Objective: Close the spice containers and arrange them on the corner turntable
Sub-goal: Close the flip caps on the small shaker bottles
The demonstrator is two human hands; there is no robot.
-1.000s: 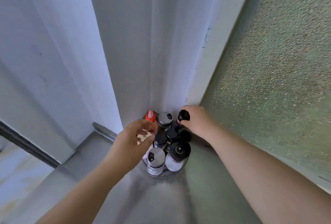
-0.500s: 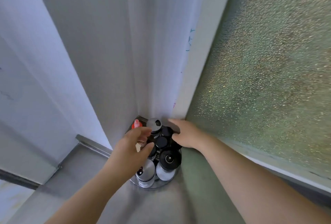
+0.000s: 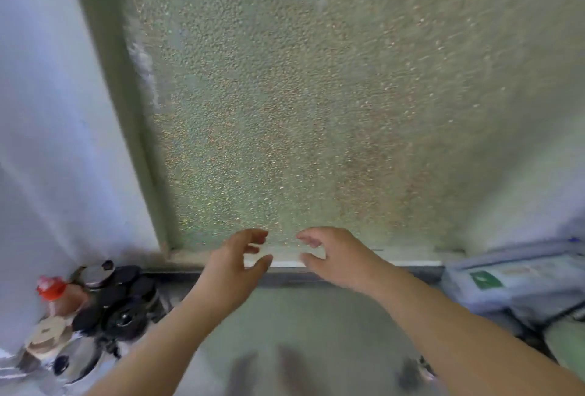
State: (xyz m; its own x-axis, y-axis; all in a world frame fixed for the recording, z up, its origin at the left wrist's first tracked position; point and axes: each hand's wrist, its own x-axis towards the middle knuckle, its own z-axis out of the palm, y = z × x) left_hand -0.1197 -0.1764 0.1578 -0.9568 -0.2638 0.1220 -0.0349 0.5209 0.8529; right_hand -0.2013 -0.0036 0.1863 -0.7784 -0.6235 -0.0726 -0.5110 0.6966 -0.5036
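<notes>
The spice containers (image 3: pixel 95 307) are standing bunched together at the near left of the scene, in the corner where the pale wall (image 3: pixel 57 142) meets the window frame, and motion blur is softening all of them. A bottle with a red cap (image 3: pixel 50 285) is sitting at the far left of the cluster, showing a reddish-brown content through its side. Beside it a silver-lidded jar (image 3: pixel 96 273) and several black-capped jars (image 3: pixel 126 291) are crowding close, touching or nearly so. Two shaker jars with metal lids (image 3: pixel 63 351) are sitting nearest the camera; what they are holding cannot be told. The turntable under them is hardly showing.

Both hands are hovering over the counter (image 3: pixel 304 326) in front of the pebbled window glass (image 3: pixel 300 110), well apart from the containers. The left hand (image 3: pixel 235 269) and right hand (image 3: pixel 335 258) are loosely curled, fingertips facing each other, holding nothing.

Half a second ago both hands were on the cluster, the left among the near jars and the right at its far side; they are now clear of it and to its right. The view is now facing the window, with a blurred package (image 3: pixel 512 285) showing at the right.
</notes>
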